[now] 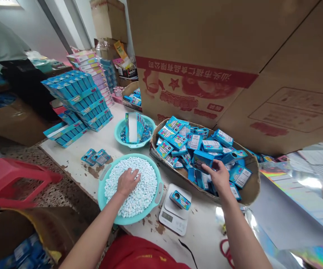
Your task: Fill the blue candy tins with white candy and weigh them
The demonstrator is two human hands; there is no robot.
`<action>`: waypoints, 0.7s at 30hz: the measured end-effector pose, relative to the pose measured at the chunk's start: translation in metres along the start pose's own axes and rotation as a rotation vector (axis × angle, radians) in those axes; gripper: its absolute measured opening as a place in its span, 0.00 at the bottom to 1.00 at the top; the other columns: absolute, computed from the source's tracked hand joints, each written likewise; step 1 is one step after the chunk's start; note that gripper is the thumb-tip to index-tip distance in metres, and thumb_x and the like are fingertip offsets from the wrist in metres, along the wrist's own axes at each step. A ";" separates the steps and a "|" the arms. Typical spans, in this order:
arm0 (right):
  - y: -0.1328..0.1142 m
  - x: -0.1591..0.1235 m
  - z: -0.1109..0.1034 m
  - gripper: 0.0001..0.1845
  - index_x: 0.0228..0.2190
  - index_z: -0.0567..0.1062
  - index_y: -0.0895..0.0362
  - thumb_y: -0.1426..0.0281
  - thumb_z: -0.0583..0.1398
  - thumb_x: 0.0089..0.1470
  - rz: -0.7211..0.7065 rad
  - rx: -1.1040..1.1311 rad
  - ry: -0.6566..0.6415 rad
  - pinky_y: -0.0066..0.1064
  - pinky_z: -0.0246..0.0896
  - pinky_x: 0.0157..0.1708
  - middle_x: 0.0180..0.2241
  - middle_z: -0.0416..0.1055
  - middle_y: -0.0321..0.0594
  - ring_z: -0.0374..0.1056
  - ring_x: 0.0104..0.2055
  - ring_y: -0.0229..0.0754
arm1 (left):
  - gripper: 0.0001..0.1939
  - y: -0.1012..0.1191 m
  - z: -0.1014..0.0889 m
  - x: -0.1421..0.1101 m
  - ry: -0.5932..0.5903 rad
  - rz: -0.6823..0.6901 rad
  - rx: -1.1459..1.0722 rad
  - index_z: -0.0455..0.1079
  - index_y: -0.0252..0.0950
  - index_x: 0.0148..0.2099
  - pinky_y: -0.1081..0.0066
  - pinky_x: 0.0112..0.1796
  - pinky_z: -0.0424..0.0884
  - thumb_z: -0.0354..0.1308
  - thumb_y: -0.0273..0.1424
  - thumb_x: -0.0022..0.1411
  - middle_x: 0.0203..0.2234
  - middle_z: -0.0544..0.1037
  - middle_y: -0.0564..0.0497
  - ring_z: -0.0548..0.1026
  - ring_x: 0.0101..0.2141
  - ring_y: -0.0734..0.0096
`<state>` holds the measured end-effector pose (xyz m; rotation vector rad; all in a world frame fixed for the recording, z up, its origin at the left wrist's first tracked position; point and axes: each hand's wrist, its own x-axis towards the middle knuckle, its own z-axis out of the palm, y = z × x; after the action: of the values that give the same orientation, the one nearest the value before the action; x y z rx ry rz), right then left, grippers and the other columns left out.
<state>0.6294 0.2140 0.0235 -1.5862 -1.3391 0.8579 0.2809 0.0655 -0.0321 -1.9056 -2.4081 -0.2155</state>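
Note:
My left hand (127, 181) rests in a teal basin (103, 197) full of small white candies (141, 190), its fingers curled down into the pile. My right hand (220, 176) reaches into a cardboard tray (249, 186) heaped with small blue boxes (195, 144), fingers closed around one blue box at the tray's near side. Between the two hands a small white scale (174, 218) carries one blue box (180, 200) on its pan.
A smaller teal bowl (119, 130) holds flat cards and blue pieces. Stacked blue display boxes (77, 99) stand at the table's far left, two loose blue boxes (95, 157) nearby. A big cardboard carton (234, 56) looms behind the tray. A red stool (12, 179) stands at left. Holographic film (298, 186) lies at right.

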 end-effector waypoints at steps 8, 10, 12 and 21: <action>-0.042 -0.073 -0.005 0.17 0.32 0.71 0.52 0.60 0.68 0.40 0.598 0.900 -0.205 0.37 0.72 0.34 0.32 0.76 0.33 0.73 0.35 0.42 | 0.14 -0.004 -0.001 0.016 -0.045 -0.265 -0.146 0.74 0.40 0.45 0.71 0.36 0.64 0.51 0.35 0.61 0.38 0.77 0.47 0.74 0.39 0.62; -0.047 -0.079 -0.003 0.12 0.31 0.72 0.52 0.63 0.67 0.44 0.796 0.928 -0.183 0.37 0.73 0.32 0.29 0.76 0.33 0.73 0.33 0.42 | 0.14 -0.007 0.000 0.019 -0.030 -0.300 -0.204 0.74 0.40 0.44 0.71 0.37 0.64 0.52 0.35 0.60 0.38 0.78 0.48 0.74 0.39 0.62; -0.050 -0.084 -0.005 0.09 0.30 0.72 0.53 0.68 0.66 0.44 0.878 0.929 -0.135 0.34 0.73 0.30 0.28 0.76 0.33 0.73 0.32 0.41 | 0.13 -0.009 0.001 0.022 -0.023 -0.339 -0.260 0.75 0.40 0.43 0.71 0.37 0.64 0.53 0.35 0.59 0.37 0.79 0.49 0.75 0.37 0.63; 0.002 -0.183 -0.061 0.34 0.42 0.72 0.51 0.68 0.73 0.28 0.809 0.504 0.070 0.26 0.71 0.23 0.32 0.75 0.31 0.72 0.28 0.37 | 0.11 -0.016 0.003 0.023 -0.011 -0.423 -0.435 0.75 0.41 0.40 0.71 0.36 0.64 0.54 0.35 0.56 0.33 0.79 0.50 0.74 0.35 0.63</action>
<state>0.6515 0.0233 0.0403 -1.7044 -0.3285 1.4598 0.2603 0.0851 -0.0332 -1.4827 -2.9331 -0.8097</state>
